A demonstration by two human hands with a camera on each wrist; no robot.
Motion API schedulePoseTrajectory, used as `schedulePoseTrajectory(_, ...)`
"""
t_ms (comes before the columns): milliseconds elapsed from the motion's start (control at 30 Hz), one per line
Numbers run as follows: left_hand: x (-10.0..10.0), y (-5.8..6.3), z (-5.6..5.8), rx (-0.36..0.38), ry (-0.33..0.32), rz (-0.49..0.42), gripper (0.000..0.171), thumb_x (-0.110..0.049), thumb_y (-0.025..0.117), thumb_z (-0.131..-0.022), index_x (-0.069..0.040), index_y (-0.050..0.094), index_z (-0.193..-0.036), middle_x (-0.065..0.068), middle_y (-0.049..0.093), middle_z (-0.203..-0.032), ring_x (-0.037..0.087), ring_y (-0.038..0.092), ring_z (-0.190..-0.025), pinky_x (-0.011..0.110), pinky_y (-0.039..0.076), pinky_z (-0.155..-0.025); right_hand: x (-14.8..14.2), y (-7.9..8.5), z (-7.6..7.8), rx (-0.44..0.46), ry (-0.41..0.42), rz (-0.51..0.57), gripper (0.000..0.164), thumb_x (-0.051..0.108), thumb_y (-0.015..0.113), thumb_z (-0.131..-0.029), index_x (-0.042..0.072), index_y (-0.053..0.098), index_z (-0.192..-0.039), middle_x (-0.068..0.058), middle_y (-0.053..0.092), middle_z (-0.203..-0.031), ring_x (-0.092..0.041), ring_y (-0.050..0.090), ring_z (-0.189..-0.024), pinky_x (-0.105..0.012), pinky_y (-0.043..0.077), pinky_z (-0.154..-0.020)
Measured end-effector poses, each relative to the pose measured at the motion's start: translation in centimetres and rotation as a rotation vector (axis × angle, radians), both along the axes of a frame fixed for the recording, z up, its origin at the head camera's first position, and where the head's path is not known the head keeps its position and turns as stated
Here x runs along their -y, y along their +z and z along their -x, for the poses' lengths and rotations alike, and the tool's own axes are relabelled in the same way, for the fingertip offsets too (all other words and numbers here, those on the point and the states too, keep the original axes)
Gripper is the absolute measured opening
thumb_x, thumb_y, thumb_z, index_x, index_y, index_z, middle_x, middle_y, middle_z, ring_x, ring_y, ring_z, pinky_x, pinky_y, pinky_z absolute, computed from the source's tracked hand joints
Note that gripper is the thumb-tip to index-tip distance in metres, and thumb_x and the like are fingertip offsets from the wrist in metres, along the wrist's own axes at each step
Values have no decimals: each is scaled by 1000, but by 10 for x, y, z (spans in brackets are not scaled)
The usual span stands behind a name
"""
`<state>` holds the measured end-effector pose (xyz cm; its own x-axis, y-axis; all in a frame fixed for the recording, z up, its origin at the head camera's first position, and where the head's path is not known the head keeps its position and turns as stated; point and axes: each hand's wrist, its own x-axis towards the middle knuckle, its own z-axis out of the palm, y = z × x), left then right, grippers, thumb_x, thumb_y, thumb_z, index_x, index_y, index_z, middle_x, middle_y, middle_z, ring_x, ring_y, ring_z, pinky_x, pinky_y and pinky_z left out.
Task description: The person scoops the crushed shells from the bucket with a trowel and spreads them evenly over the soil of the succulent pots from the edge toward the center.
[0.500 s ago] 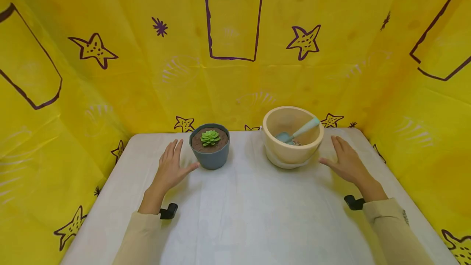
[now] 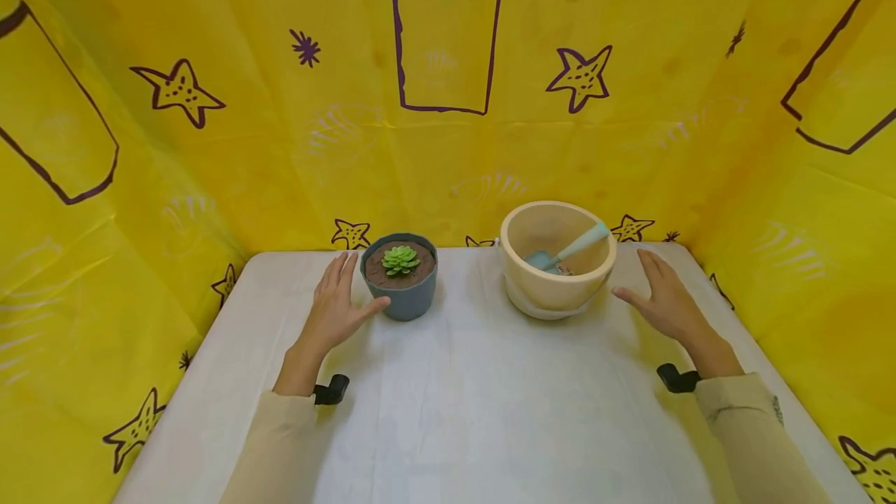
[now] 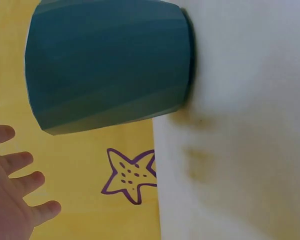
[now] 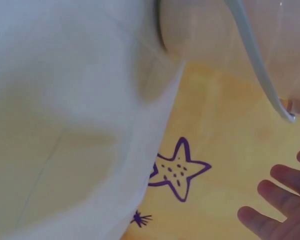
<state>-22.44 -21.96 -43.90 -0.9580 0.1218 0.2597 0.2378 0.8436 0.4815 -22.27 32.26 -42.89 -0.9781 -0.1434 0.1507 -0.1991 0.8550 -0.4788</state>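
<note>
A dark blue-grey flower pot (image 2: 401,304) stands upright on the table, with a green succulent (image 2: 400,260) in brown soil. Just left of it is my left hand (image 2: 333,316), fingers straight and thumb pointing towards the pot's front. A gap shows between these fingers (image 3: 27,184) and the pot (image 3: 110,65) in the left wrist view. To the right stands a cream bucket (image 2: 549,292) with a light green trowel (image 2: 586,241) leaning inside. My right hand (image 2: 668,308) is beside the bucket's right side, fingers extended, holding nothing. The bucket's pale handle (image 4: 252,50) hangs down its side.
A white cloth covers the table (image 2: 483,411). Yellow sheeting (image 2: 448,169) with purple starfish drawings rises behind and at both sides, close behind the pot and bucket. Small bits (image 2: 564,271) lie inside the bucket by the trowel's blade.
My left hand has moved slightly right and forward, nearer to the pot. My right hand has shifted a little forward and right. The pot and bucket stay in place.
</note>
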Motion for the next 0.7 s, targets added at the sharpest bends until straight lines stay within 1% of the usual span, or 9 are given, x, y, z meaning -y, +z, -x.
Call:
schedulePoseTrajectory(200, -6, 9, 5, -20, -21, -21, 103, -58, 70, -80, -8, 20, -155, 21, 19, -160, 41, 16, -148, 66, 17, -114, 3, 12, 1, 11, -11, -5, 94, 51, 56, -95, -2, 7, -155, -35, 14, -156, -57, 17, -140, -76, 20, -105)
schedulePoseTrajectory(367, -13, 23, 11, -34, -53, -40, 103, -60, 70, -80, -7, 22, -155, 19, 18, -161, 41, 17, -148, 66, 17, -115, 5, 20, 3, 4, -18, 4, 93, 51, 55, -96, -2, 7, -155, -37, 14, -155, -58, 17, -139, -76, 19, -104)
schedulePoseTrajectory(533, -21, 37, 18, -62, -91, -49, 107, -70, 63, -80, -9, 19, -156, 19, 18, -161, 41, 19, -148, 67, 18, -115, 6, 27, 4, -18, -16, 17, 90, 50, 54, -96, -4, 10, -154, -38, 16, -154, -59, 17, -138, -77, 18, -105)
schedulePoseTrajectory(600, -24, 39, 20, -51, -97, -53, 109, -74, 60, -79, -9, 19, -156, 19, 18, -161, 42, 18, -148, 67, 17, -115, 6, 29, 5, -24, -12, 21, 90, 49, 54, -96, -3, 10, -155, -37, 16, -154, -59, 17, -138, -77, 18, -104)
schedulePoseTrajectory(700, -29, 41, 22, -32, -106, -66, 110, -76, 59, -78, -9, 19, -156, 19, 17, -161, 41, 16, -149, 67, 16, -115, 8, 32, 7, -32, -2, 30, 87, 48, 54, -96, -2, 13, -154, -37, 17, -154, -59, 18, -139, -77, 19, -104)
